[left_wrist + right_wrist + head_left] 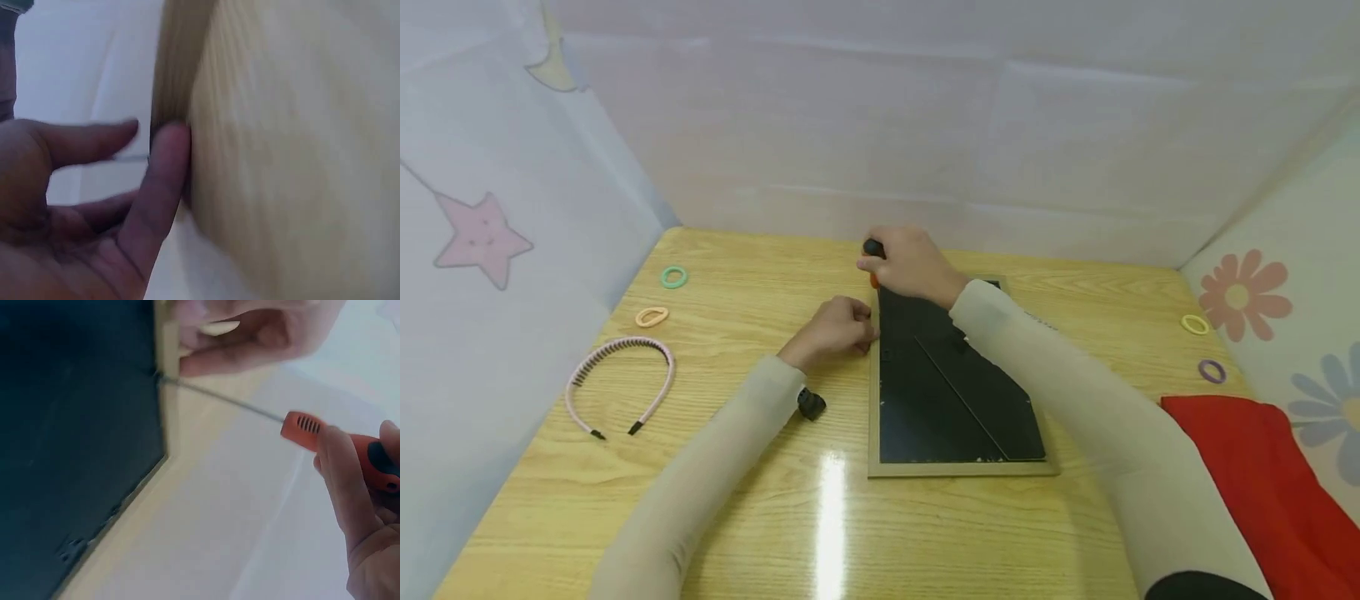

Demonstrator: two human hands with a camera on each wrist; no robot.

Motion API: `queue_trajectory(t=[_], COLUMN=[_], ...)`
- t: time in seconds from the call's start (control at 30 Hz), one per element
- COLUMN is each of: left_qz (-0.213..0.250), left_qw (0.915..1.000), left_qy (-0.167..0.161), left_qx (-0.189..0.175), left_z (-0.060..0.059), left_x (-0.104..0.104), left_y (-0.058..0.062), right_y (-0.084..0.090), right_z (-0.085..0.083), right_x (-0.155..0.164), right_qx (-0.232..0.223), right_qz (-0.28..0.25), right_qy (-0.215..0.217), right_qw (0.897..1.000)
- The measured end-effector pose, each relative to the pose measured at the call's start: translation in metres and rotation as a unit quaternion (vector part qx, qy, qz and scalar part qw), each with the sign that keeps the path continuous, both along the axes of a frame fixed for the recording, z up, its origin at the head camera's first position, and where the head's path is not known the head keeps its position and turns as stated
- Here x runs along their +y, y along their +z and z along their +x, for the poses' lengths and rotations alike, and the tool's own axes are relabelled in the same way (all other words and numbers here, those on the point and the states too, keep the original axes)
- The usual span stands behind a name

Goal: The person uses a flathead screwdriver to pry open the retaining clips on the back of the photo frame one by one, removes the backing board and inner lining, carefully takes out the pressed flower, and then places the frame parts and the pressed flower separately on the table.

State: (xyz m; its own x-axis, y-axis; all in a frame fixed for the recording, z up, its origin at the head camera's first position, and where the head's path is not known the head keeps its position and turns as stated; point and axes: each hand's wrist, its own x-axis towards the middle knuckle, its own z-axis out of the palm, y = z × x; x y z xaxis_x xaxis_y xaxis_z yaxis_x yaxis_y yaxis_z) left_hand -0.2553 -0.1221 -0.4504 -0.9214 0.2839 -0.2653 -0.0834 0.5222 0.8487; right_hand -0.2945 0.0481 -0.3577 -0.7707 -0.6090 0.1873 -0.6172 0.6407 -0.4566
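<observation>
A picture frame [962, 469] lies face down on the wooden table, its black backing board [955, 417] turned up with a diagonal stand flap. My right hand [913, 262] grips a screwdriver [303, 430] with an orange and black handle, near the frame's far left corner. Its thin shaft meets the inner side of the wooden border in the right wrist view. My left hand [831, 329] holds the left border with curled fingers, close to the screwdriver's tip. A fingertip [170, 144] presses against the outer side of the wood.
On the left lie a pink headband [672, 371], a green hair tie [673, 286] and a peach hair tie [642, 322]. A yellow hair tie [1186, 320], a purple hair tie [1202, 369] and a red cloth [1247, 467] are on the right. Printed hangings surround the table.
</observation>
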Motion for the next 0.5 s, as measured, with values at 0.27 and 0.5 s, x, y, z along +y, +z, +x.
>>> queue_trajectory(t=[0.27, 0.5], left_qz=[-0.06, -0.114], left_qw=[0.9935, 0.983], left_qy=[0.053, 0.033], left_qx=[0.081, 0.14], left_z=[-0.027, -0.059], left_x=[0.004, 0.015], left_y=[0.003, 0.001], right_y=[-0.024, -0.052], right_z=[-0.009, -0.002], right_x=[0.061, 0.1], right_qx=[-0.158, -0.239], right_qz=[-0.191, -0.3], right_qy=[-0.103, -0.162], right_qw=[0.963, 0.909])
